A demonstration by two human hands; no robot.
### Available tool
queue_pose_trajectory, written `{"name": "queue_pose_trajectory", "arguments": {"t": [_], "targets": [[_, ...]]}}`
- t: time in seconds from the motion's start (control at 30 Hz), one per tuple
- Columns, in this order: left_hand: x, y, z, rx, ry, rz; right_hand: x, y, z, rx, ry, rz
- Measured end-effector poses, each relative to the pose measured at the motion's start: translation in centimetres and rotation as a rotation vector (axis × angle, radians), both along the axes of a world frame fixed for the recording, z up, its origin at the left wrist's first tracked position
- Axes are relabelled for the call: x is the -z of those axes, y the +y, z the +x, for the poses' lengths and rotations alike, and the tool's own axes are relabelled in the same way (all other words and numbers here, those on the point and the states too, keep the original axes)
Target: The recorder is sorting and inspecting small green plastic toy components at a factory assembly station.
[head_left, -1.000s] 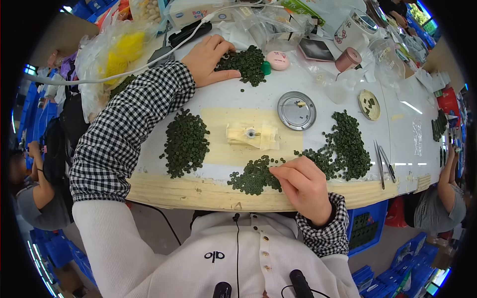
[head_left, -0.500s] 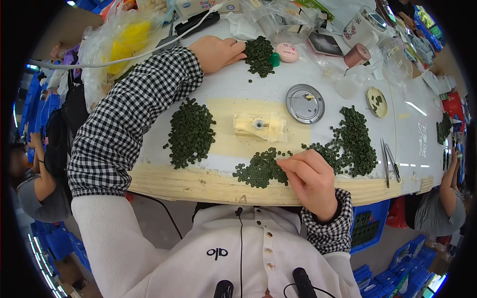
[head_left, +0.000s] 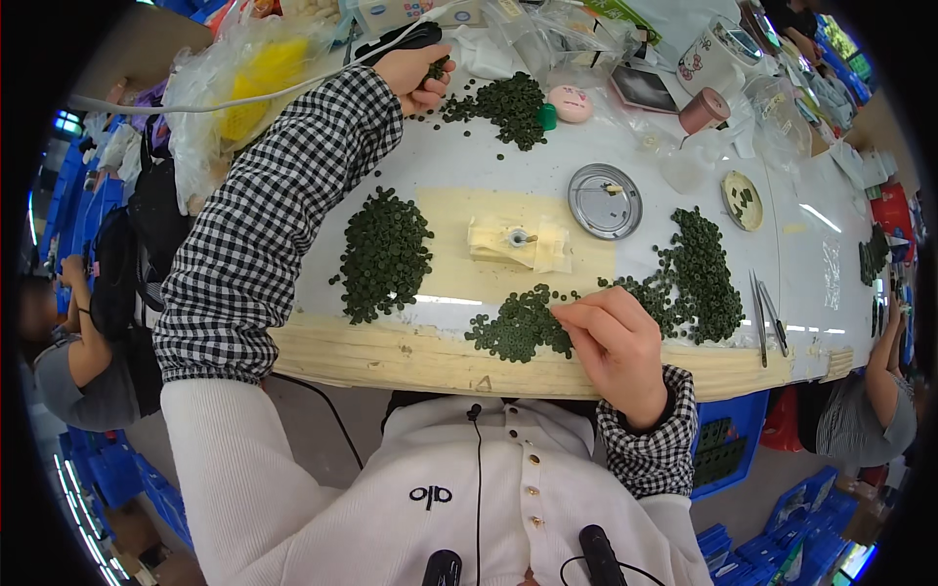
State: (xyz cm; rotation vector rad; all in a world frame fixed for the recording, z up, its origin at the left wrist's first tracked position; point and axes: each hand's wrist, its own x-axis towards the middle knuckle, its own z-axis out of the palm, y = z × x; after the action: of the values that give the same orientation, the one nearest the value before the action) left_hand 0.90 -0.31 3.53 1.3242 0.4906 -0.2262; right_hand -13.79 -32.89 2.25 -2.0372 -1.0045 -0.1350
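At the far left of the table my left hand (head_left: 414,80) is curled around a clump of small dark green round pieces, some showing between its fingers. Beside it spreads the far pile of green pieces (head_left: 515,105). My right hand (head_left: 620,350) is closed in a pinch at the edge of the near pile of green pieces (head_left: 521,324); whatever its fingertips hold is too small to make out. Between the hands a small block wrapped in cream tape (head_left: 518,244), with a metal ring and pin on top, rests on the tabletop. A left pile of green discs (head_left: 386,256) lies nearby.
Another green pile (head_left: 702,278) is at the right, beside tweezers (head_left: 769,317). Behind stand a round metal lid (head_left: 605,201), a cream dish (head_left: 742,200), a pink spool (head_left: 703,111), a mug (head_left: 718,57) and plastic bags (head_left: 259,83). A white cable (head_left: 283,98) crosses the far left.
My left hand has drawn back left from the far pile and curled around some green pieces, leaving others scattered. My right hand stays pinched at the near pile.
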Motion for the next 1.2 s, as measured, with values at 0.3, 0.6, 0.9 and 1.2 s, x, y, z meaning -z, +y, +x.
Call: {"name": "queue_pose_trajectory", "arguments": {"t": [0.3,0.6,0.9,1.2], "targets": [[0.8,1.8,0.2,-0.124,0.071,-0.301,0.2,-0.1,0.0,0.028,0.011,0.01],[0.6,1.0,-0.5,-0.053,0.088,-0.108,0.5,-0.3,0.1,0.022,0.012,0.026],[-2.0,0.9,-6.1,-0.073,-0.078,-0.339,0.0,-0.3,-0.1,0.007,0.019,0.011],[-4.2,-7.1,-20.7,-0.306,-0.038,-0.768,0.4,-0.3,-0.2,0.034,0.043,0.004]]}}
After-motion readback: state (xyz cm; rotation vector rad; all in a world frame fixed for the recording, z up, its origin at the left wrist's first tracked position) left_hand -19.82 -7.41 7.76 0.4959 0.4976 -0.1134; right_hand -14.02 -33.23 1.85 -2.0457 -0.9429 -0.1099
